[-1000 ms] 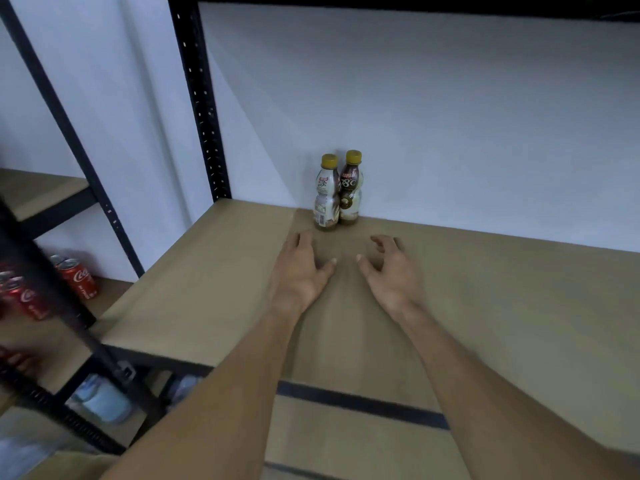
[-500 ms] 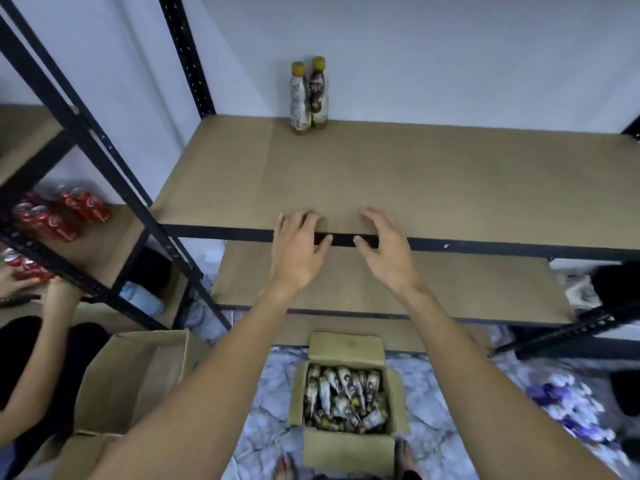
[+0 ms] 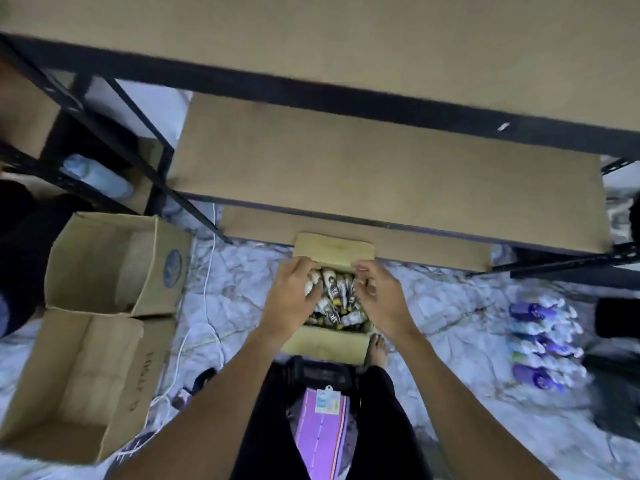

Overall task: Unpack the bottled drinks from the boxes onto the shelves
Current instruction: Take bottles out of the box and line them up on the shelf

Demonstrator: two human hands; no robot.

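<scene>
An open cardboard box (image 3: 329, 345) stands on the marble floor between my feet, packed with several small bottled drinks (image 3: 337, 296) lying loose. My left hand (image 3: 292, 301) is down in the box's left side, fingers curled over a pale bottle. Over the right side is my right hand (image 3: 379, 299) with fingers bent above the bottles; whether it holds one is unclear. Brown shelf boards rise in front: a top shelf (image 3: 311, 39), a middle shelf (image 3: 381, 174) and a low one (image 3: 433, 245) right behind the box.
Two open cardboard boxes (image 3: 104, 261) (image 3: 79, 382) sit on the floor at the left, with a white cable (image 3: 207, 306) beside them. Purple-capped bottles (image 3: 536, 344) lie on the floor at the right. A person in dark clothes (image 3: 17, 237) is at the far left.
My view swung down from the shelf's two standing bottles to the floor. Both hands left the shelf edge and dropped into the box of bottles.
</scene>
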